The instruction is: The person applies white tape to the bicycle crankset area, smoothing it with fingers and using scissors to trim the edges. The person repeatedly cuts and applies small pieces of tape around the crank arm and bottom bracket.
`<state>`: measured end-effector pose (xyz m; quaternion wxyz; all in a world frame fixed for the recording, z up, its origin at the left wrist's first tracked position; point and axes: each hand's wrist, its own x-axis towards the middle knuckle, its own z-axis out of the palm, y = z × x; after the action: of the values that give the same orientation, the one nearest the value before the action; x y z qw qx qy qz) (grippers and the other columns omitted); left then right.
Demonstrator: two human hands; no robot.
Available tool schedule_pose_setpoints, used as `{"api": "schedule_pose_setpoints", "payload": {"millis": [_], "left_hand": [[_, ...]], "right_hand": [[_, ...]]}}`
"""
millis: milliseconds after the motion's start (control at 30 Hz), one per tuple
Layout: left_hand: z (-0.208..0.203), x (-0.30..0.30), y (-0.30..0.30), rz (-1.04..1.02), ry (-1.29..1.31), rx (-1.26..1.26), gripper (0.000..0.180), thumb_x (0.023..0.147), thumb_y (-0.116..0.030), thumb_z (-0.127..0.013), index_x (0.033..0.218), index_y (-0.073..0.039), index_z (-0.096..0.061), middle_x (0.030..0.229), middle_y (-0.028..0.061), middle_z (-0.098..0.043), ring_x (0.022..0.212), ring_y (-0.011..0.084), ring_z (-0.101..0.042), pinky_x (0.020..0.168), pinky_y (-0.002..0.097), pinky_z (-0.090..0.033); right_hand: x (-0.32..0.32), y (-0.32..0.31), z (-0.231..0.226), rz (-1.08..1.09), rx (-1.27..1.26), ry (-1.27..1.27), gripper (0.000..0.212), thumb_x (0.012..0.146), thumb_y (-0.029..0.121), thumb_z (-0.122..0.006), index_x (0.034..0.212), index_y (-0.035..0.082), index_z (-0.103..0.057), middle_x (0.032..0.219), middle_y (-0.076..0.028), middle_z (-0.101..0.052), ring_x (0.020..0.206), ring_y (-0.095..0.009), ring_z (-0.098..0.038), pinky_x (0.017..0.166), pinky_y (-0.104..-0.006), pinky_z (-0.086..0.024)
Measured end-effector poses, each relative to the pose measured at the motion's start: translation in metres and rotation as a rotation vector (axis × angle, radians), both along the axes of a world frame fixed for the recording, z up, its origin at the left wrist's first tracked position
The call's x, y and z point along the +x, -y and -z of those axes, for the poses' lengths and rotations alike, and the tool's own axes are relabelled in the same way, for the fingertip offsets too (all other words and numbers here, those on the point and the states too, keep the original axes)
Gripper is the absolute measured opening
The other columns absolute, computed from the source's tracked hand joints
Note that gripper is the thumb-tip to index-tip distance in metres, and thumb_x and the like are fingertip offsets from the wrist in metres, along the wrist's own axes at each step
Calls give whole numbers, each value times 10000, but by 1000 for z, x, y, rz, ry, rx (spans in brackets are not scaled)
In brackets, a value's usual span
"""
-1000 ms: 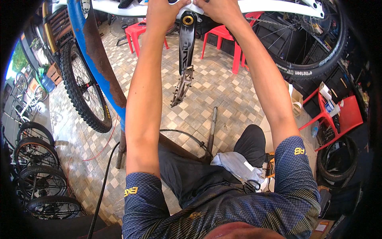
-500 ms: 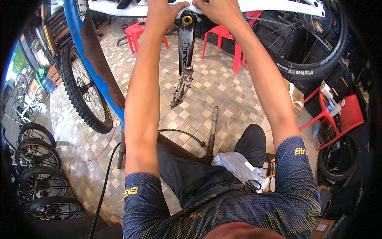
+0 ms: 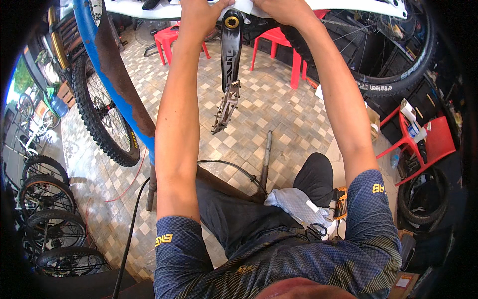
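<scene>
Both hands are at the top edge on a white bicycle frame (image 3: pixel 338 7), largely cut off. My left hand (image 3: pixel 206 9) has its thumb along the frame; its other fingers are out of sight. To its right, my right hand (image 3: pixel 281 9) bends over the frame, fingertips hidden. A pale flat patch shows between the hands; I cannot tell whether it is frame or a separate piece. Below hangs a black crank arm (image 3: pixel 231 55) with a gold-ringed bolt and a metal flat pedal (image 3: pixel 226 107) at its lower end.
A blue and brown post (image 3: pixel 117 70) rises at left beside a knobby-tyred wheel (image 3: pixel 102 107). Several bicycles line the far left. The frame's wheel (image 3: pixel 393 82) is upper right, near a red chair (image 3: pixel 440 142) with items. A grey cloth (image 3: pixel 298 205) lies at my lap.
My right hand and forearm have moved right, uncovering a curve of black tyre beside the arm. My left hand has shifted slightly left. The pale patch between the hands now shows wider.
</scene>
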<state>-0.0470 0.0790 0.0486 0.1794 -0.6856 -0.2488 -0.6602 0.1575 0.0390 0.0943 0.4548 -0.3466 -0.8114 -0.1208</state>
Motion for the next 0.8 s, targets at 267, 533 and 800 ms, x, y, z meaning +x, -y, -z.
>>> {"api": "schedule_pose_setpoints", "payload": {"millis": [267,533,800], "left_hand": [[2,-3,-3,-4,0,-10,528,699,-117,-902,1119,-13,-600,1042,179,-576,1000,359,-572,884,443,-477],[1,1,-6,13,-9,-16,500,709,-57,-854,1137,-16,-599,1063,185,-575,1028,370,-572,909,439,-472],[2,-6,-7,-20,-33,-1,513,693,-32,-833,1145,-23,-589,1067,184,-551,1045,376,-554,935,446,-459]], "right_hand": [[-8,18,-9,99,-103,30,175,861,144,-725,957,2,-762,745,-156,-711,670,-273,-688,663,-402,-534],[-8,8,-7,282,81,100,173,821,209,-707,806,44,-755,828,-202,-735,823,-387,-705,765,-471,-550],[-6,25,-8,419,93,178,170,815,216,-677,801,84,-783,852,-218,-737,936,-425,-651,857,-503,-508]]}}
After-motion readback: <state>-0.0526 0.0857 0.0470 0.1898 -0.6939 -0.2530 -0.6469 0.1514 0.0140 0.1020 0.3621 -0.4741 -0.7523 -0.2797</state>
